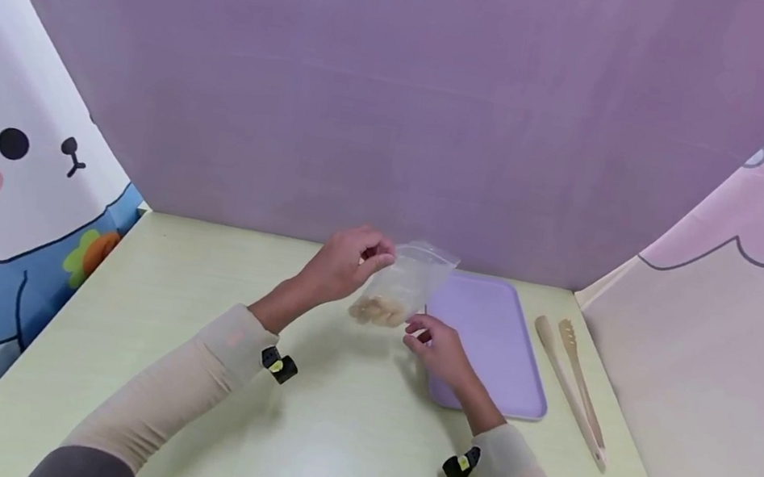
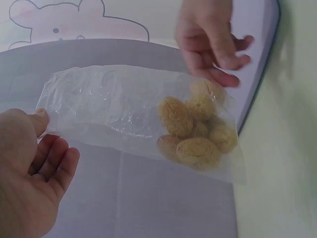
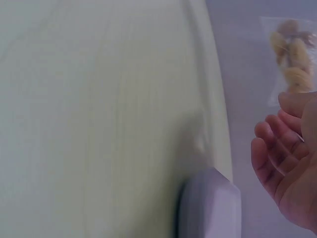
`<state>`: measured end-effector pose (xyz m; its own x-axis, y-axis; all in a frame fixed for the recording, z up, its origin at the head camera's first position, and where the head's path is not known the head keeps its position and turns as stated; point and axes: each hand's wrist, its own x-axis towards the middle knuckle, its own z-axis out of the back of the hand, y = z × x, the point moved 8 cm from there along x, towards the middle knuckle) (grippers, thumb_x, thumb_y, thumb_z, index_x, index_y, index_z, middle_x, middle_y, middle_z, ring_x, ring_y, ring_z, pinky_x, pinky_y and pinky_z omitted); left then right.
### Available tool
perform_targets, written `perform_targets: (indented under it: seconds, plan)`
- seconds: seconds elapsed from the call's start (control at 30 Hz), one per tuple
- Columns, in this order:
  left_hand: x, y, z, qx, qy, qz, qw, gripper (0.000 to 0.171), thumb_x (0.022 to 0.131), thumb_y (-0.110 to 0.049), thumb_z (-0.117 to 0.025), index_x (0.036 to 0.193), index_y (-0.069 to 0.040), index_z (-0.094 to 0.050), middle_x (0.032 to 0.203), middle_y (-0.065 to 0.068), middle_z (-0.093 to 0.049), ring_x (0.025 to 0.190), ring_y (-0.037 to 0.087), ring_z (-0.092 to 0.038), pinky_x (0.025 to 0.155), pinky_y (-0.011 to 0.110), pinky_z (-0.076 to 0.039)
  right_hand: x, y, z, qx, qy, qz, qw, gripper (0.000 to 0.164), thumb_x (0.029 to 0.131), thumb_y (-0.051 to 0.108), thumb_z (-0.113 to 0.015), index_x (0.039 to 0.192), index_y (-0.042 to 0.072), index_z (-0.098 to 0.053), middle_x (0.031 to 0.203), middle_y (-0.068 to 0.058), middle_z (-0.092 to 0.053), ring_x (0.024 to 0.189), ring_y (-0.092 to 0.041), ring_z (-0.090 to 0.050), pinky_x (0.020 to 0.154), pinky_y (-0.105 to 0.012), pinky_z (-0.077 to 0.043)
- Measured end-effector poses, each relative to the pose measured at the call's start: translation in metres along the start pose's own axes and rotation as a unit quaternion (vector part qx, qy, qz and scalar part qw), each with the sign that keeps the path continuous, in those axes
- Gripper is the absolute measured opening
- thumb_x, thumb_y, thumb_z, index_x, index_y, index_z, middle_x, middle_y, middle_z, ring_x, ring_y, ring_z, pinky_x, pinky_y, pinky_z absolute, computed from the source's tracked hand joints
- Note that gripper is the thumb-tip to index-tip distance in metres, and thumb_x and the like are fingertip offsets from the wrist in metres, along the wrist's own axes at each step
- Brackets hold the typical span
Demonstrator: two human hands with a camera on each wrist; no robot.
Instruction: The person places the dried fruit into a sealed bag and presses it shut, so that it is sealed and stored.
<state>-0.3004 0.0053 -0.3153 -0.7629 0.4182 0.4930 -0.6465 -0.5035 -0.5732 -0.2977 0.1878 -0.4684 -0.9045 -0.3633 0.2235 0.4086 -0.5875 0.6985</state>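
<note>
A clear zip bag (image 1: 421, 272) hangs above the table, with several wrinkled, yellow-brown oval pieces (image 2: 198, 151) gathered at its lower end. Their exact kind cannot be told. My left hand (image 1: 343, 266) pinches the bag near its upper edge between thumb and fingers; the left wrist view shows this grip at the end away from the pieces. Beside the bag's lower right corner is my right hand (image 1: 441, 351), its fingers loosely bent. In the right wrist view nothing lies in that hand, and the thumb appears close to the bag; contact cannot be told.
A flat purple tray (image 1: 495, 344) lies on the pale table (image 1: 336, 460), behind and right of my right hand. Further right lie light brown tongs (image 1: 580, 393). A purple panel (image 1: 400, 111) closes off the back, and printed cloths flank both sides.
</note>
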Motion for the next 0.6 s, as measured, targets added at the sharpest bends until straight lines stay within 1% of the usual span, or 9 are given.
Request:
perform_targets:
  seconds: [0.13, 0.23, 0.3, 0.43, 0.53, 0.6]
  plan:
    - [0.002, -0.005, 0.001, -0.008, -0.007, -0.002, 0.9999, 0.013, 0.101, -0.022, -0.064, 0.099, -0.011, -0.072, 0.094, 0.004, -0.065, 0.082, 0.015, -0.058, 0.073, 0.03, -0.05, 0.002, -0.003, -0.011, -0.006, 0.011, -0.018, 1.0, 0.015, 0.094, 0.012, -0.071, 0.106, 0.003, -0.07, 0.1, -0.009, -0.073, 0.081, -0.017, -0.069, 0.07, -0.024, -0.053]
    - [0.002, -0.008, 0.0, -0.013, -0.009, -0.005, 0.9999, 0.014, 0.101, -0.022, -0.064, 0.099, -0.011, -0.072, 0.094, 0.004, -0.066, 0.083, 0.015, -0.059, 0.073, 0.03, -0.051, 0.001, -0.002, -0.015, -0.009, 0.0, -0.015, 1.0, 0.009, 0.095, 0.014, -0.07, 0.098, 0.005, -0.071, 0.094, -0.009, -0.074, 0.079, -0.015, -0.067, 0.066, -0.023, -0.051]
    - [0.002, -0.008, 0.001, -0.016, -0.009, -0.002, 0.9998, 0.014, 0.101, -0.022, -0.064, 0.101, -0.011, -0.072, 0.095, 0.004, -0.066, 0.083, 0.015, -0.06, 0.073, 0.03, -0.051, 0.001, -0.002, -0.014, -0.008, -0.02, -0.008, 1.0, 0.009, 0.094, 0.013, -0.07, 0.094, 0.005, -0.072, 0.086, -0.008, -0.073, 0.076, -0.014, -0.065, 0.064, -0.024, -0.05]
    - [0.0, -0.002, 0.006, -0.018, -0.007, 0.013, 0.9997, 0.015, 0.102, -0.022, -0.063, 0.105, -0.01, -0.072, 0.096, 0.005, -0.066, 0.082, 0.016, -0.058, 0.072, 0.031, -0.049, -0.002, -0.006, -0.009, -0.004, -0.054, -0.011, 0.998, 0.009, 0.094, 0.015, -0.072, 0.089, 0.009, -0.076, 0.076, -0.007, -0.072, 0.069, -0.01, -0.062, 0.062, -0.023, -0.048]
    - [-0.001, 0.005, 0.013, -0.004, -0.01, 0.027, 0.9996, 0.015, 0.101, -0.021, -0.064, 0.105, -0.01, -0.071, 0.096, 0.005, -0.067, 0.082, 0.018, -0.057, 0.073, 0.032, -0.049, -0.004, -0.012, -0.003, -0.009, -0.065, -0.024, 0.998, 0.008, 0.094, 0.018, -0.074, 0.087, 0.014, -0.077, 0.076, -0.006, -0.074, 0.066, -0.006, -0.061, 0.061, -0.022, -0.049]
    - [-0.003, 0.009, 0.018, 0.008, -0.013, 0.034, 0.9993, 0.013, 0.1, -0.021, -0.065, 0.102, -0.01, -0.072, 0.096, 0.005, -0.067, 0.082, 0.018, -0.057, 0.073, 0.033, -0.048, -0.006, -0.015, 0.001, -0.018, -0.072, -0.027, 0.997, 0.008, 0.093, 0.018, -0.075, 0.086, 0.015, -0.078, 0.076, -0.004, -0.074, 0.066, -0.004, -0.061, 0.062, -0.022, -0.049]
